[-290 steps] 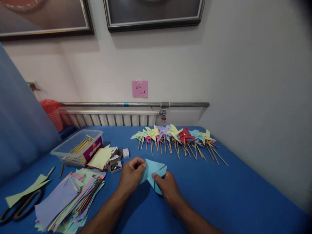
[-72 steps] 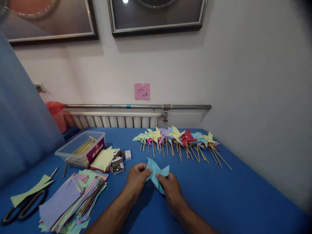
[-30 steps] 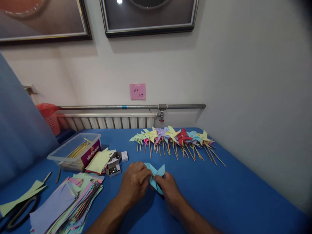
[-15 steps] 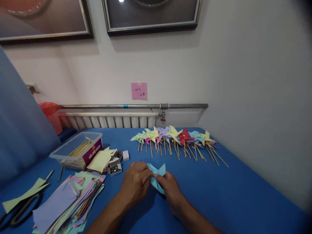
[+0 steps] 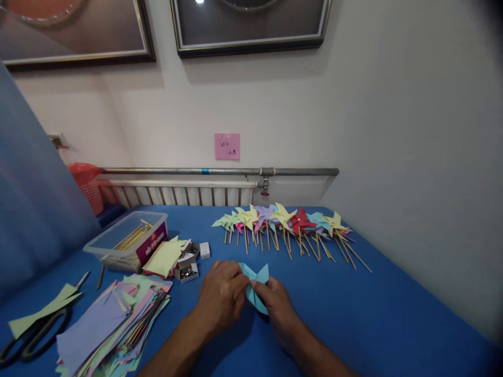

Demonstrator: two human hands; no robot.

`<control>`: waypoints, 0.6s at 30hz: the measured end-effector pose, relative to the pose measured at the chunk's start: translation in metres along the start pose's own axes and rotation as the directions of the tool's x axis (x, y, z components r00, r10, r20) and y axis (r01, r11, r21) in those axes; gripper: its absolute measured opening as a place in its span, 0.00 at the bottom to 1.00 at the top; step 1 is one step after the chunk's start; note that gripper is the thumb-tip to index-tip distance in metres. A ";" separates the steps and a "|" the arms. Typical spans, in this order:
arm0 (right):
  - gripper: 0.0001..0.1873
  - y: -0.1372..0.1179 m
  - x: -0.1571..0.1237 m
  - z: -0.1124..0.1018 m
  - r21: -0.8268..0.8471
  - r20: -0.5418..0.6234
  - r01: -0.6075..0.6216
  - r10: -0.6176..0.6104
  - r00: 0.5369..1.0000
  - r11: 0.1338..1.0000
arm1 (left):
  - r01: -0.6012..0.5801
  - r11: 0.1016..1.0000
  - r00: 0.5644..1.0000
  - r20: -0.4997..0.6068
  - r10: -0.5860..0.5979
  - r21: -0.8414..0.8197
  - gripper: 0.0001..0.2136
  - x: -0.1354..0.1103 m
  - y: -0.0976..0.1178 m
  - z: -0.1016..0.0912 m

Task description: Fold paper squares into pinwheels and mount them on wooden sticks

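Note:
A light blue paper pinwheel is held between both hands, just above the blue table. My left hand pinches it near its centre from the left, its fingers closed. From the right, my right hand grips the paper, thumb pressed near the middle and fingers behind. Two points of the folded paper stick up between the hands. Whether a pin sits at the centre is hidden by my fingers. Left of my left hand stand small open boxes of metal pins.
Finished pinwheels on sticks lie in a row at the back. To the left are a plastic box of sticks, yellow paper squares, a pile of coloured paper, and black-handled scissors under green paper. A blue table supports everything.
The view has shifted slightly, so everything sits a little further right. Both hands keep their hold on the blue pinwheel, with hardly any other movement.

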State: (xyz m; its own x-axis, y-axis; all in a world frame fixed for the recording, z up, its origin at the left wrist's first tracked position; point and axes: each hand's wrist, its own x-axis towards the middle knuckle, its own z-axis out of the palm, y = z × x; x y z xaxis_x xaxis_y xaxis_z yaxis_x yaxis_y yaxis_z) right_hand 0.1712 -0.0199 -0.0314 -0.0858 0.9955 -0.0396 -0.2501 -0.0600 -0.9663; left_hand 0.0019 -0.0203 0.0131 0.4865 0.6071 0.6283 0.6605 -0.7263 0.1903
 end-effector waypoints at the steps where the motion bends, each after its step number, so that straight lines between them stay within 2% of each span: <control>1: 0.20 0.000 0.001 0.000 -0.010 -0.017 -0.003 0.003 1.000 1.000 | 0.024 0.999 1.000 0.001 -0.024 -0.028 0.11 0.000 0.000 -0.001; 4: 0.20 0.001 0.003 -0.002 -0.061 -0.069 0.001 -0.005 0.998 0.998 | 0.159 0.972 0.985 -0.037 -0.167 -0.172 0.11 0.002 -0.001 -0.006; 6: 0.21 0.003 0.005 -0.004 -0.105 -0.084 0.018 -0.027 0.996 0.994 | 0.304 0.909 0.938 -0.079 -0.338 -0.285 0.11 0.005 -0.005 -0.009; 8: 0.22 0.006 0.006 -0.006 -0.143 -0.103 0.032 -0.047 0.994 0.989 | 0.468 0.789 0.842 -0.071 -0.535 -0.398 0.10 0.008 -0.011 -0.012; 9: 0.22 0.008 0.007 -0.007 -0.156 -0.112 0.041 -0.059 0.992 0.987 | 0.538 0.705 0.784 -0.032 -0.620 -0.462 0.09 0.010 -0.013 -0.012; 11: 0.22 0.010 0.008 -0.007 -0.178 -0.123 0.056 -0.079 0.989 0.982 | 0.637 0.498 0.679 0.122 -0.724 -0.589 0.10 0.012 -0.017 -0.009; 13: 0.22 0.009 0.008 -0.007 -0.197 -0.120 0.067 -0.092 0.989 0.978 | 0.676 0.284 0.613 0.305 -0.728 -0.681 0.12 0.013 -0.017 -0.003; 15: 0.21 0.006 0.007 -0.006 -0.214 -0.109 0.068 -0.093 0.990 0.975 | 0.682 0.119 0.585 0.441 -0.681 -0.722 0.14 0.013 -0.014 0.004; 18: 0.19 -0.001 0.003 -0.004 -0.232 -0.106 0.065 -0.092 0.990 0.971 | 0.675 -0.023 0.544 0.519 -0.660 -0.738 0.16 0.009 -0.012 0.016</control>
State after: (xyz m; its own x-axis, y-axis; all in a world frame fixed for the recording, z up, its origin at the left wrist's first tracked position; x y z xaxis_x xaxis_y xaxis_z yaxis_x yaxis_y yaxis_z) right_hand 0.1749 -0.0161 -0.0318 0.0402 0.9989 0.0227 -0.0246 0.0237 -0.9994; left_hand 0.0077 -0.0013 0.0046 0.1255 0.9766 -0.1748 -0.1091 0.1887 0.9760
